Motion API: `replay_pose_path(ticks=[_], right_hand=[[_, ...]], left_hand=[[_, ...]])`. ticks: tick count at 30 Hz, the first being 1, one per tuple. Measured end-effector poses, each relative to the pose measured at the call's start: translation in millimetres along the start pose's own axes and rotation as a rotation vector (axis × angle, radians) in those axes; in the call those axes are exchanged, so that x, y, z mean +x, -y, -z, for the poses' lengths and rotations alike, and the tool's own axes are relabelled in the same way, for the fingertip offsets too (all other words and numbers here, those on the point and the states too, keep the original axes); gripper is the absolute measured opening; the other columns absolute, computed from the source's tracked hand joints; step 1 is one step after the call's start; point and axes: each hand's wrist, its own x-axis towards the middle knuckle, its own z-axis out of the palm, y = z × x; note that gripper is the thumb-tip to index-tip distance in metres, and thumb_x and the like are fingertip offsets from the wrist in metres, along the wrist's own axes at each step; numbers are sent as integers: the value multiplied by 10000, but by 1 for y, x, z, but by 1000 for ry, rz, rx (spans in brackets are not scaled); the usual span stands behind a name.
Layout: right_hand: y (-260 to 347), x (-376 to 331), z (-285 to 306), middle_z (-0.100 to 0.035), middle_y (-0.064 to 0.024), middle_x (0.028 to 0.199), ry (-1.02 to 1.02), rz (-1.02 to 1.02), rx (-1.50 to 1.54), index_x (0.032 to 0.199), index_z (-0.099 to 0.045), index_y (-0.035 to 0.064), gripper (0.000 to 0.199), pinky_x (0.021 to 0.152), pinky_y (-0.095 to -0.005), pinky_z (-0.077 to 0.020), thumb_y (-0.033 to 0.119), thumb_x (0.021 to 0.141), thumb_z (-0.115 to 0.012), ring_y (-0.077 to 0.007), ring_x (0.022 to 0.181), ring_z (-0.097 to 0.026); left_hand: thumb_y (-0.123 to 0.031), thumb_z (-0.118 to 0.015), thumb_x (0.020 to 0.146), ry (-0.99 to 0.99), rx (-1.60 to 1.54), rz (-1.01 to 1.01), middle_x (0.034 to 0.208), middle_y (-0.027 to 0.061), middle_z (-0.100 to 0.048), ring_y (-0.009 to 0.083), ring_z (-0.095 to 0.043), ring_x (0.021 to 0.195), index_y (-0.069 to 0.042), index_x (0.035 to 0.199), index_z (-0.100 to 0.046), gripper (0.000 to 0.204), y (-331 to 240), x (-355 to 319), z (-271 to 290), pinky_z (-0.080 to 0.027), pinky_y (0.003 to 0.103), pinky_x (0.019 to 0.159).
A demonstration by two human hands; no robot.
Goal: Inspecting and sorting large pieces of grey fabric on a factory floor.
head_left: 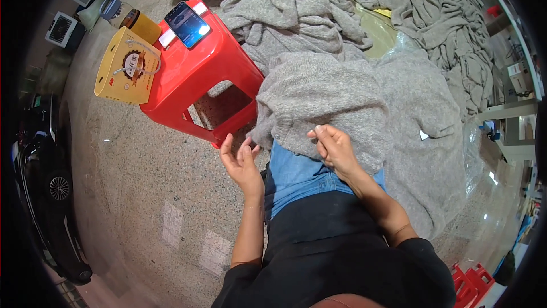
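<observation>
A grey knitted garment (325, 94) lies draped over my lap, above my blue jeans (296, 174). My right hand (333, 148) rests on its lower hem, fingers curled against the knit, and seems to pinch the fabric. My left hand (242, 160) hovers open beside the garment's left edge, palm turned inward, holding nothing. Its fingertips are close to the hem, next to the red plastic stool (199, 69).
A phone (187, 23) lies on the red stool. A yellow carton with a cord handle (125, 66) leans against the stool. A large heap of grey knitwear (410, 17) covers the floor ahead and to the right. Red stools (470, 285) stand at lower right; a dark car (40, 194) at left.
</observation>
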Motion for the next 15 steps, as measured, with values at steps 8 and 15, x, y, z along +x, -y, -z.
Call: replay_pose_path(ticks=[8,15], right_hand=[[-2,-2,1,-419,39,520,-37,6,24,959,-586,11,334,329,-159,-201,325,949,-472,4,374,-277],[-14,-8,1,-432,39,522,-13,6,-22,931,-599,11,323,354,-167,-194,320,935,-508,5,394,-290]], left_hand=[[-38,-705,724,420,890,-439,863,102,-595,221,-562,825,-21,864,-643,154,11,-26,1,-452,304,745],[-90,-770,635,412,950,-407,823,86,-565,245,-538,822,-31,830,-648,237,22,-29,-3,-434,335,736]])
